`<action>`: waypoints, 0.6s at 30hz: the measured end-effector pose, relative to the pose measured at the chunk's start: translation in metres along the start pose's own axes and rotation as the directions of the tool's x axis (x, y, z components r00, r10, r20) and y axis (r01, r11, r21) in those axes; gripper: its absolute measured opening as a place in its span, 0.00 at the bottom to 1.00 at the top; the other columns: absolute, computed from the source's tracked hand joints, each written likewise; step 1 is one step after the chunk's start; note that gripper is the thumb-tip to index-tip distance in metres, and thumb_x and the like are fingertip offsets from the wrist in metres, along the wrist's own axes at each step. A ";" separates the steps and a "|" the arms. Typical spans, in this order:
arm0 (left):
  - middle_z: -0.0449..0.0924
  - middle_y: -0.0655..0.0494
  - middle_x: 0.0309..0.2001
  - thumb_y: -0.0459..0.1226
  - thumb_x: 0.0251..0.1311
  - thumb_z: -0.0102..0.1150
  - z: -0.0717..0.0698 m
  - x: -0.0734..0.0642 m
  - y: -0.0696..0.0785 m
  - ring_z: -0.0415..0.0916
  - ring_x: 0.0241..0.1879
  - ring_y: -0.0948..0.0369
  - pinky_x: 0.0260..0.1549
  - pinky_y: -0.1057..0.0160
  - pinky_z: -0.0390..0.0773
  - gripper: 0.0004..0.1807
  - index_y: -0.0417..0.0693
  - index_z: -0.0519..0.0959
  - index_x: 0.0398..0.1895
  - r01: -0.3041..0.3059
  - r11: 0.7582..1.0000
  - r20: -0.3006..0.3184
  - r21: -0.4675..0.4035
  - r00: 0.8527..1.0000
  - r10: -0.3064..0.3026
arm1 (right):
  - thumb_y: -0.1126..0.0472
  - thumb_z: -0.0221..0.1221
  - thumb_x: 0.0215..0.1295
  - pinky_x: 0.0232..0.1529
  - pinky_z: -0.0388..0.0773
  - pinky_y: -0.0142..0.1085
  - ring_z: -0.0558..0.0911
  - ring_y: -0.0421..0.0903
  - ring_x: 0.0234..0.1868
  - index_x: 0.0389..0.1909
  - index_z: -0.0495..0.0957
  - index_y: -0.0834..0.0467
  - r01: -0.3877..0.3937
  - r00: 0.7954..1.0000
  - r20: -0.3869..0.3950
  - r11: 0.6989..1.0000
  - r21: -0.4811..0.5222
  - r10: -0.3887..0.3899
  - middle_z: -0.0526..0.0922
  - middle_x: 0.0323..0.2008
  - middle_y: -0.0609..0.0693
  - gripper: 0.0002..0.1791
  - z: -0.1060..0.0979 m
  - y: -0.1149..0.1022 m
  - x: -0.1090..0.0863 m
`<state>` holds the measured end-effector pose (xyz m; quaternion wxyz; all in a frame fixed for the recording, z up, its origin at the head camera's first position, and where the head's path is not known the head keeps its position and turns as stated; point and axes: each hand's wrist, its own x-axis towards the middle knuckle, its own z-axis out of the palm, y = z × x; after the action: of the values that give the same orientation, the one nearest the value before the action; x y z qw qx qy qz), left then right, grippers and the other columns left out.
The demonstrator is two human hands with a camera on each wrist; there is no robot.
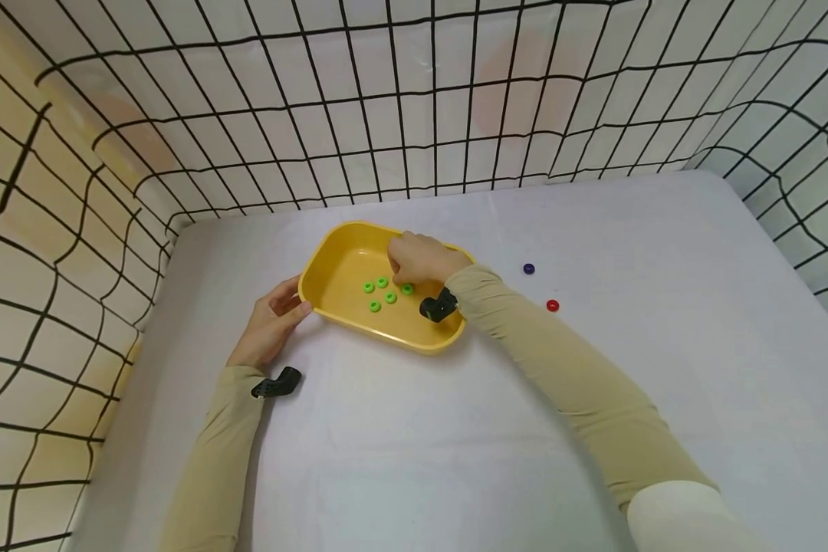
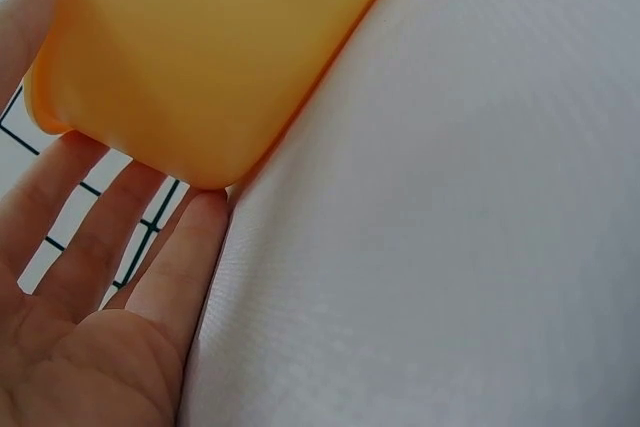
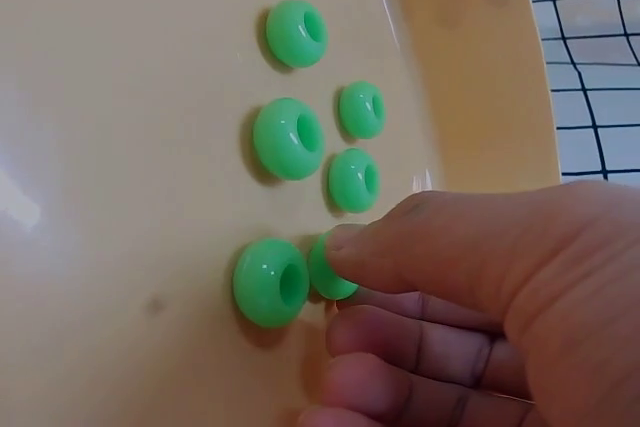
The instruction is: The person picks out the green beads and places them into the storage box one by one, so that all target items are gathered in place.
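A yellow plastic tub (image 1: 372, 331) stands on the white-covered table with several green ring-shaped beads (image 3: 288, 139) on its floor. My left hand (image 1: 269, 326) holds the tub's left end, thumb at the rim and fingertips against the outer wall. Inside the tub is my right hand (image 1: 421, 259), reaching down over the far side. Its thumb and index finger pinch a green bead (image 3: 326, 275), partly covered by the thumb. Right beside that one lies another green bead (image 3: 270, 283); the others are spread a little farther off.
To the right of the tub, a dark purple bead (image 1: 528, 268) and a red bead (image 1: 553, 305) lie on the tablecloth (image 1: 414, 460). A black wire grid (image 1: 435, 92) borders the table at the back and both sides.
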<state>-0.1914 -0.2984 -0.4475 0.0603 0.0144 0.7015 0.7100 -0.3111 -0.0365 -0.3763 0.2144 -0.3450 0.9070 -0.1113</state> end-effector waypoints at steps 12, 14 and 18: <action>0.70 0.57 0.63 0.28 0.68 0.55 0.002 -0.002 0.000 0.70 0.58 0.60 0.57 0.73 0.75 0.29 0.37 0.64 0.71 -0.009 1.000 0.005 -0.016 1.000 0.009 | 0.57 0.61 0.68 0.44 0.77 0.36 0.78 0.48 0.40 0.41 0.84 0.61 0.049 0.992 -0.118 0.995 0.092 -0.038 0.83 0.40 0.53 0.11 -0.032 0.004 -0.025; 0.69 0.56 0.63 0.29 0.68 0.56 0.002 -0.002 0.000 0.70 0.59 0.60 0.56 0.73 0.75 0.29 0.37 0.63 0.71 -0.014 1.000 0.006 -0.014 1.000 0.014 | 0.57 0.61 0.68 0.46 0.78 0.37 0.79 0.48 0.41 0.42 0.84 0.62 0.069 0.982 -0.184 0.992 0.106 -0.049 0.85 0.40 0.54 0.12 -0.045 0.005 -0.039; 0.70 0.56 0.63 0.28 0.68 0.56 0.002 -0.003 0.000 0.71 0.57 0.60 0.56 0.72 0.76 0.29 0.35 0.63 0.71 -0.020 0.999 0.006 -0.025 1.000 0.020 | 0.58 0.60 0.69 0.38 0.78 0.36 0.78 0.48 0.34 0.40 0.84 0.63 0.099 0.948 -0.315 0.986 0.130 -0.054 0.85 0.36 0.56 0.11 -0.064 0.014 -0.071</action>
<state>-0.1884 -0.2966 -0.4474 0.0556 0.0226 0.6921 0.7193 -0.3018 0.0253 -0.3025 0.0892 -0.3419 0.9048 -0.2377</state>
